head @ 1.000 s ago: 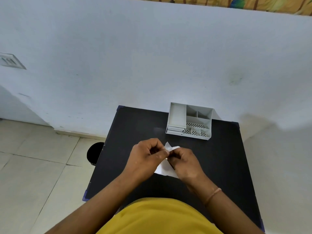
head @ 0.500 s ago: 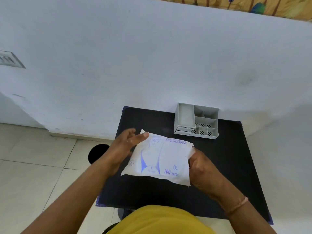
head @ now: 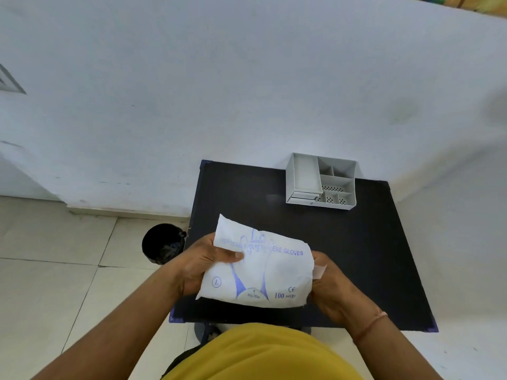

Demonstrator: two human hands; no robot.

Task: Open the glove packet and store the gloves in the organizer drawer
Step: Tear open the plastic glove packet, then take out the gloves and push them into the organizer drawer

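1. A plain white wall [head: 247, 91] is seen behind a small black table [head: 370, 256].
2. The floor [head: 55, 270] is laid with pale tiles divided by dark joints.
3. A black round bin [head: 162, 244] is placed beside the table's left edge.
4. A switch plate [head: 8, 83] is mounted at far left.

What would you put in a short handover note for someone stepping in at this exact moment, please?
Left hand: grips the glove packet at its left edge, thumb on top.
Right hand: holds the packet's right edge.
Packet: held above the black table, seemingly unopened.
Organizer: at the table's far side, drawer shut.
Done: packet picked up.
Left: open the packet, open the drawer, store the gloves.
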